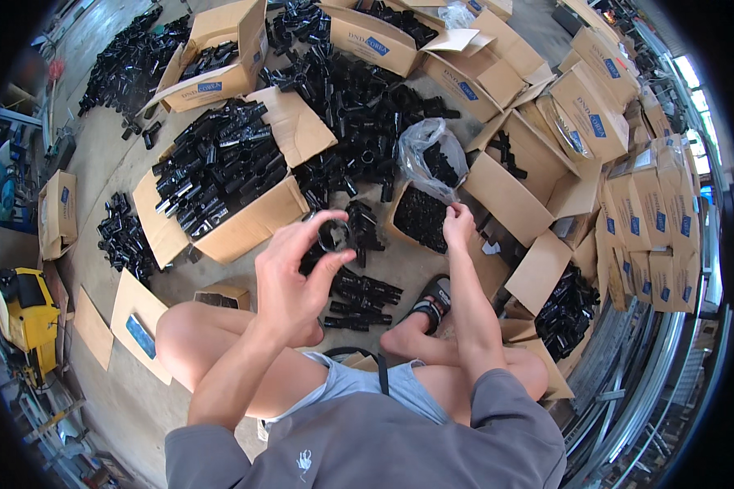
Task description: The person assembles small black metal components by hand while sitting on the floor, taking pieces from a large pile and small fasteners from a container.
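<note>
My left hand (289, 273) is raised in front of me, thumb and fingers curved around a short black ring-shaped fitting (333, 235). Farther right, my right hand (459, 226) pinches the lower edge of a clear plastic bag (420, 155). Small black parts show inside the bag, which leans over a small carton (398, 218) filled with tiny black pieces. Beyond my left hand, a large open carton (249, 232) is heaped with black tubular fittings (220, 163). Several black fittings (363, 297) lie in rows on the floor between my legs.
A big pile of black fittings (334, 98) covers the floor ahead. Open cartons (518, 196) stand at the right, with stacked cartons (648, 212) behind. Metal rails (620, 383) run along the far right. A yellow machine (34, 314) stands at the left.
</note>
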Tool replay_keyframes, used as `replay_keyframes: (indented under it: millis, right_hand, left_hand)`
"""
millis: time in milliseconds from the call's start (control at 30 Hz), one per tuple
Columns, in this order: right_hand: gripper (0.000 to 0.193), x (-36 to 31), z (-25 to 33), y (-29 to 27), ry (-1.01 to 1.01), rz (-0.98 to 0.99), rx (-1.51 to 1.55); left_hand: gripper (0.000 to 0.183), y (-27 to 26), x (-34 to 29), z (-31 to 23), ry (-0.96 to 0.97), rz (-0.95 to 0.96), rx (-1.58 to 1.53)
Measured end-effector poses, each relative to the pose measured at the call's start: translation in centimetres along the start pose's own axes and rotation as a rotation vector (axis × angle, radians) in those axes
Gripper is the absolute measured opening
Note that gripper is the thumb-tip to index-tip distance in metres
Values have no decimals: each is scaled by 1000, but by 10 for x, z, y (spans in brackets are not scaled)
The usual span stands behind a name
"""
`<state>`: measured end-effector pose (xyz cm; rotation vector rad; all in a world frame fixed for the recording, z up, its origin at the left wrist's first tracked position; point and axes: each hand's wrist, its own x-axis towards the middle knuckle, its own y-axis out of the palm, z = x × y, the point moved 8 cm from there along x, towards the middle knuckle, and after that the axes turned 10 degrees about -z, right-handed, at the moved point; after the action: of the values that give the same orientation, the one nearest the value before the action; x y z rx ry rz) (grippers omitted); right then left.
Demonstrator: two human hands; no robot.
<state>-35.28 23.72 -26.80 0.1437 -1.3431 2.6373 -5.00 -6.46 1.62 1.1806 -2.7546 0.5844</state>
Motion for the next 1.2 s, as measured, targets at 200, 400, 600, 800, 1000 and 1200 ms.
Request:
replay_keyframes:
  millis: [200, 400, 600, 800, 1000, 1200]
  right_hand:
    - [21, 51, 71, 15, -243, -36, 48]
    - [20, -16, 92, 59, -352, 412, -123]
    - [20, -76, 49, 67, -249, 431, -94]
    - [19, -70, 36, 83, -118, 471, -130]
    - [19, -69, 39, 76, -81, 386, -116]
    - [28, -89, 73, 28, 376, 422, 552]
  left_hand:
    - [42, 17, 1, 13, -125, 67, -43]
    - [42, 26, 9, 24, -178, 97, -82]
    - [42, 32, 6, 26, -157, 151, -98]
    - [43, 32, -6, 27, -183, 134, -161]
    - [44, 31, -15, 26, -146, 128, -208]
    - [36, 32, -17, 20, -257, 227, -324]
